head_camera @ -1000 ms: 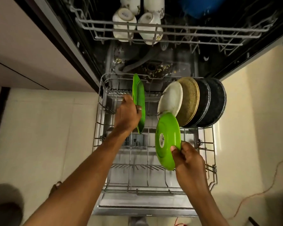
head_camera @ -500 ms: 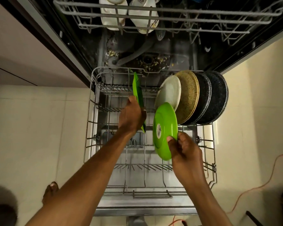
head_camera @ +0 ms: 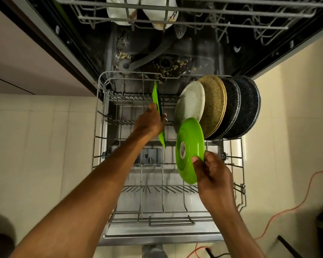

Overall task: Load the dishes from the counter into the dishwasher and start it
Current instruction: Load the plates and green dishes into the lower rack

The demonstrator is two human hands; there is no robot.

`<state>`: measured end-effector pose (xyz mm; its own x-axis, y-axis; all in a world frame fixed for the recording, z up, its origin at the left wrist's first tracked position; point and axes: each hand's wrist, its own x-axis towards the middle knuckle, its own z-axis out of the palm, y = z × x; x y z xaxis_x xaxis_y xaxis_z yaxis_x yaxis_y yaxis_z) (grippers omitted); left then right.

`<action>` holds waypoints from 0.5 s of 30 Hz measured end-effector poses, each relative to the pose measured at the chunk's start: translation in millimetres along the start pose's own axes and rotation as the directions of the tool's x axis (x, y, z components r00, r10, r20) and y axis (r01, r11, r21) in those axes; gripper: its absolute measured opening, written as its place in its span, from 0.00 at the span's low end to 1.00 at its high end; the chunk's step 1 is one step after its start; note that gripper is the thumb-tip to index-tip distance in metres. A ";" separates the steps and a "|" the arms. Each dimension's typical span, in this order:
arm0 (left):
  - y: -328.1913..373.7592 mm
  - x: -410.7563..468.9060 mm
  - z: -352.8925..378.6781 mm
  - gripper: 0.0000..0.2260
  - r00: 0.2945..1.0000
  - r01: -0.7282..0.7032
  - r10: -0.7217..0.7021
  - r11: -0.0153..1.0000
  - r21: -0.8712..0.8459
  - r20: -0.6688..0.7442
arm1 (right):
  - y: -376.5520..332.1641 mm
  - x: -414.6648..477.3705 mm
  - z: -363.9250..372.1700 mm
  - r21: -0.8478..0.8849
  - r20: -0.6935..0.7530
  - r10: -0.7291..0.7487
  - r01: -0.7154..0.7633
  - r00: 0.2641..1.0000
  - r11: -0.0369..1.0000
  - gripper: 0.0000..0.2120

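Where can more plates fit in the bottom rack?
The near half of the lower rack is bare, from the green plate in the right hand to the front rail. The left side, beside the edge-on green plate in the left hand, is open. Back right is crowded with standing plates.

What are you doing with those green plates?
A person is loading the dishwasher. The left hand holds the first green plate on edge at the pulled-out lower rack. The right hand pinches the rim of the second green plate, next to a standing row: a white plate, a tan plate and two dark speckled plates. Neither green plate looks slotted in yet.
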<state>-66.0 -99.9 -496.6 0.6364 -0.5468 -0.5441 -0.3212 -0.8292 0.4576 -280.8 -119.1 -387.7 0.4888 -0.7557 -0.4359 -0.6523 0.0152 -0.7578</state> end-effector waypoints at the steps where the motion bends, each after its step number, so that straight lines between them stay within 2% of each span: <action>1: -1.1 -1.3 -0.3 0.19 1.000 -0.014 0.014 1.000 0.009 -0.004 | 0.5 -0.6 0.0 0.009 -0.002 0.003 -0.003 1.000 1.000 0.09; 10: -3.0 -4.3 -32.8 0.17 0.975 -0.124 0.138 0.988 0.087 -0.175 | -2.9 -0.4 -1.5 0.061 -0.007 -0.005 0.006 1.000 0.998 0.08; 15: -20.5 -9.4 -65.1 0.17 0.947 -0.149 0.207 0.961 0.234 -0.247 | -6.2 -2.7 2.1 0.059 -0.030 -0.019 0.020 0.999 0.998 0.09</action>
<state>-19.8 -70.2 -455.1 0.7093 -0.6602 -0.2471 -0.5671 -0.7426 0.3562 -276.9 -115.7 -382.8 0.4831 -0.7753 -0.4070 -0.6069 0.0386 -0.7938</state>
